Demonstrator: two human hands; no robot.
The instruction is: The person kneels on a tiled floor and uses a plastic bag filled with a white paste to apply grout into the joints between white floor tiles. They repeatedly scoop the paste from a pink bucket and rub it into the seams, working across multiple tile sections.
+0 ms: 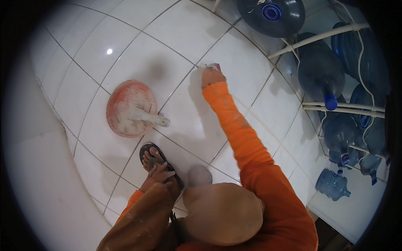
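My right hand [213, 77] is closed around a small reddish piece [215, 66] with whitish paste on it, held down at a tile joint; most of it is hidden by the hand. My left hand [156, 177] lies by my ankle with its fingers stretched out over the sandalled foot [153, 157], holding nothing. Between the two hands, off to the left, sits a red bowl [112, 109] smeared with pale paste. Across its rim rests a paste-coated flat-handled tool [161, 121], its handle end pointing right; the working end is buried in paste.
White floor tiles [180, 33] with dark joints spread around me. A white rack [322, 44] at the right holds several large blue water bottles [320, 69]. One bottle [333, 184] lies low at the right. A white surface [46, 175] borders the left. My bent knee [224, 213] fills the lower middle.
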